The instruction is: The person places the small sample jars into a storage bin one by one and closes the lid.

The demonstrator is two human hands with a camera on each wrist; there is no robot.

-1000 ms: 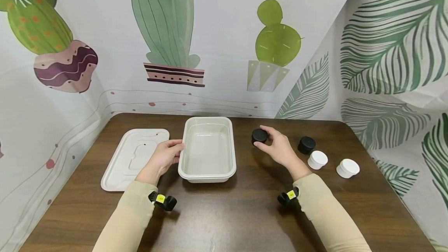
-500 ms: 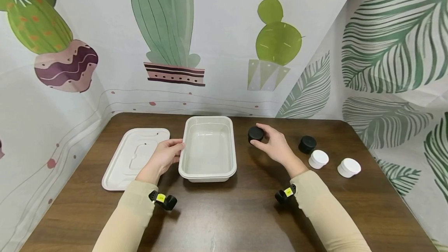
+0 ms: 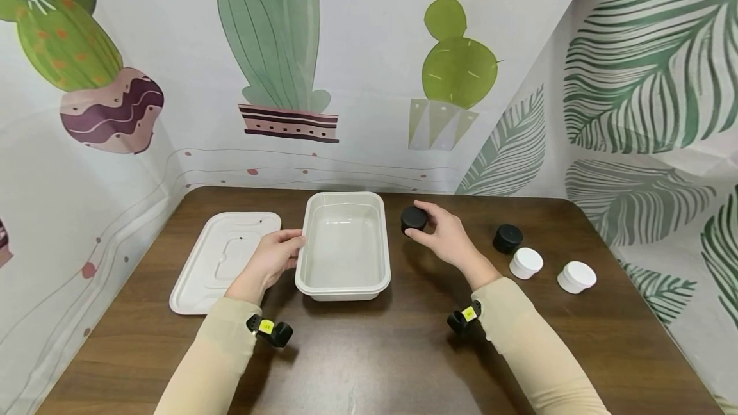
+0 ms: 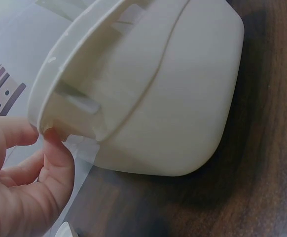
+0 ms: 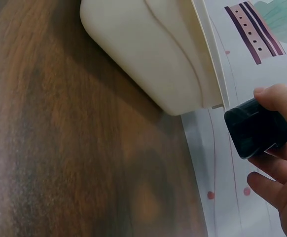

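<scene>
A pale grey rectangular container (image 3: 346,255), open at the top, stands on the brown table left of centre. My left hand (image 3: 270,260) pinches its left rim between thumb and fingers; the left wrist view shows the thumb (image 4: 57,158) under the rim. Right of the container, my right hand (image 3: 446,235) holds a small black round jar (image 3: 413,219) between thumb and fingers. In the right wrist view the jar (image 5: 257,127) is raised off the table, near the container's rim (image 5: 210,49).
A flat white lid (image 3: 216,268) lies on the table at the left. To the right stand another black jar (image 3: 508,238) and two white jars, one nearer (image 3: 526,262) and one farther right (image 3: 576,276). A patterned cloth (image 3: 369,82) hangs behind the table.
My right hand has moved left with the black jar, closer to the container. The left hand and the container have stayed in place.
</scene>
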